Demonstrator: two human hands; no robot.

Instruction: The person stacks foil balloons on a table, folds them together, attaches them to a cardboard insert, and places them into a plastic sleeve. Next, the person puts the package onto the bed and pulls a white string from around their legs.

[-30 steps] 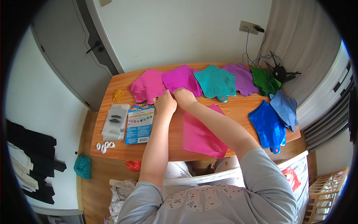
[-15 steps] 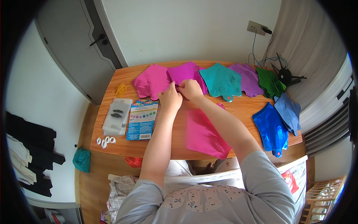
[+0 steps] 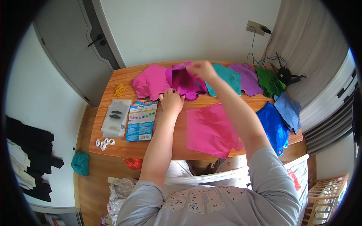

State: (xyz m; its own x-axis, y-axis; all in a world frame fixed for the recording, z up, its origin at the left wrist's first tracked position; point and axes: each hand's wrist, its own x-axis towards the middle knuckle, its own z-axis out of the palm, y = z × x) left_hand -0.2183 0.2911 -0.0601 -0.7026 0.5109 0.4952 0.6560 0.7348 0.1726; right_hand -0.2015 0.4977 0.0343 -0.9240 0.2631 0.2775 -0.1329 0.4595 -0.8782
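Observation:
A magenta foil balloon [image 3: 187,88] lies at the back of the wooden table, one layer lifted and a dark fold showing in its middle. My right hand [image 3: 203,71], slightly blurred, is closed on the raised part at the balloon's upper right. Flat on the table by the balloon's lower left edge rests my left hand [image 3: 172,101], open with fingers apart. A pink foil balloon [image 3: 151,81] adjoins on the left, and a teal one [image 3: 228,81] is partly behind my right forearm. Nearer me a bright pink balloon [image 3: 207,130] is spread flat, its right side under that forearm.
Purple [image 3: 245,77], green [image 3: 270,82], pale blue [image 3: 288,109] and shiny blue [image 3: 272,124] balloons line the right side. At left are a printed blue packet [image 3: 139,128], clear bags [image 3: 115,122], white ribbon rolls [image 3: 103,144] and yellow ties [image 3: 119,90]. A black router [image 3: 284,75] stands back right.
My right hand has moved up and right from beside my left, raising part of the magenta balloon. My left hand has loosened from its pinch and settled on the table.

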